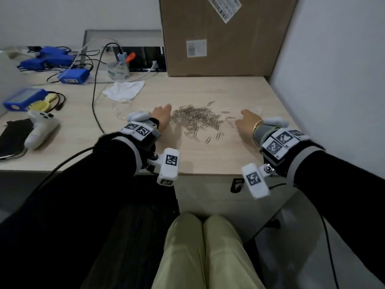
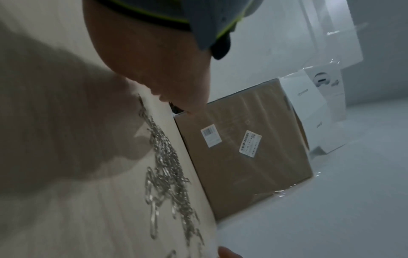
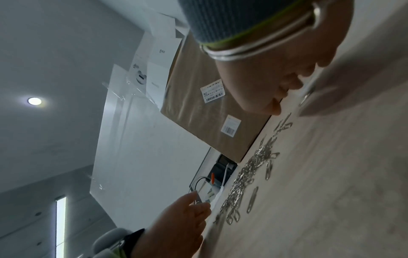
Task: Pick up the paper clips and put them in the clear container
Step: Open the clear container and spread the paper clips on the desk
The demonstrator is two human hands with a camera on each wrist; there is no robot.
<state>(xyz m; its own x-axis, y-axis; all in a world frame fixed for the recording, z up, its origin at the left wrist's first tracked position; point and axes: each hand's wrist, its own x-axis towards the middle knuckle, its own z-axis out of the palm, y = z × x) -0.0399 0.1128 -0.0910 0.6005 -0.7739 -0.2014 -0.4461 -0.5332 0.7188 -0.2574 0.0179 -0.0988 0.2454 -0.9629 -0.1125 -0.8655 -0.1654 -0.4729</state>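
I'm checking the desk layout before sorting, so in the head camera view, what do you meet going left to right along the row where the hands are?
White game controller → black cable → clear container → left hand → pile of paper clips → right hand.

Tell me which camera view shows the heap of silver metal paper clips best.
The head view: the whole heap of silver metal paper clips lies spread on the pale wooden desk, seen from above between both hands. The left wrist view shows it blurred, edge-on. The right wrist view shows it at a low slant.
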